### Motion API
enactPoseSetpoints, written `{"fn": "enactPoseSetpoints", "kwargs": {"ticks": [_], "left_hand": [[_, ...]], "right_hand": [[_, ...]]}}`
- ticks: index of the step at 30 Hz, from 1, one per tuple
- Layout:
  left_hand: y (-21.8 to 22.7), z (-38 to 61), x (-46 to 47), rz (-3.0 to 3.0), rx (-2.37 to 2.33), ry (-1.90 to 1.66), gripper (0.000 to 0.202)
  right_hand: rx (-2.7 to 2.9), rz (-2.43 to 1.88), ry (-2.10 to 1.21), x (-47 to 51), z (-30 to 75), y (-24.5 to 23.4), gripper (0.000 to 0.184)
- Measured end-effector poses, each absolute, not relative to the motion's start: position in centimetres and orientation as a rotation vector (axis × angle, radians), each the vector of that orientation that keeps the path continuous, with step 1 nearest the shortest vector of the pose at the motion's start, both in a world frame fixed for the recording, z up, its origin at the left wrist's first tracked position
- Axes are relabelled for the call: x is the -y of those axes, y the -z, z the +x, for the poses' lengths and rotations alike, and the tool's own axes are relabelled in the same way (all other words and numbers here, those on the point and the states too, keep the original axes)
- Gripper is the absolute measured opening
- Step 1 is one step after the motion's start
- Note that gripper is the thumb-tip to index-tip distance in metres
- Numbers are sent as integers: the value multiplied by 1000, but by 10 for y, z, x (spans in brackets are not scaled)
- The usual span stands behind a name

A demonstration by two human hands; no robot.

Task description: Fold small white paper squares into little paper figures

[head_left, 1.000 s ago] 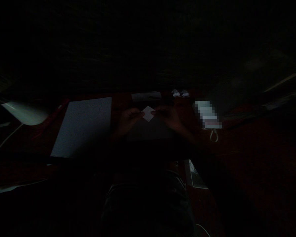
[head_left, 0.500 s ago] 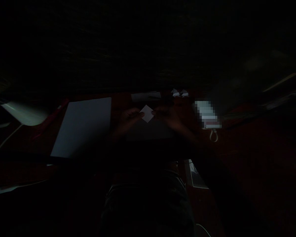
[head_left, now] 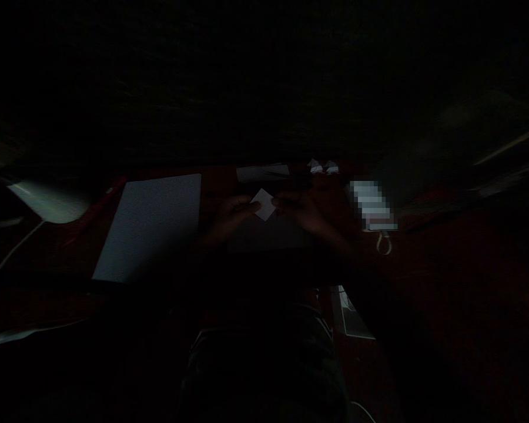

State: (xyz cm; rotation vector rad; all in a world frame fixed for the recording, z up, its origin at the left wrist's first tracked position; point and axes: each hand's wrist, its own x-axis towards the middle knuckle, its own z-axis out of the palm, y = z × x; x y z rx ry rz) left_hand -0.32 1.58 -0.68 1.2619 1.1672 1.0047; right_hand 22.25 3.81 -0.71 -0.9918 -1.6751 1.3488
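Dim light, but we had the small white paper (head_left: 264,204) pinched at both ends: our left hand (head_left: 233,215) gripped its left corner and our right hand (head_left: 298,209) its right, over the red table (head_left: 423,264). A large grey sheet (head_left: 152,226) lay just left, and two folded white pieces (head_left: 324,167) sat beyond.

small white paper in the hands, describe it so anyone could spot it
Find the large grey sheet. Just right of it, the left hand and right hand pinch the small white paper. Unlike other pale pieces, it is held, tilted like a diamond.
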Motion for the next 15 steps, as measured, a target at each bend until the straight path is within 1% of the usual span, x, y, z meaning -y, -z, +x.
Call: {"fn": "enactPoseSetpoints", "kwargs": {"ticks": [4, 10, 15], "left_hand": [[6, -4, -17, 1309, -1156, -1061, 48], [5, -6, -17, 1416, -1152, -1142, 48], [9, -8, -19, 1495, -1182, -1171, 45]], "right_hand": [[1603, -1013, -1348, -39, 223, 7, 57], [1554, -987, -1419, -38, 222, 5, 59], [1534, -965, -1468, -40, 222, 8, 56]]}}
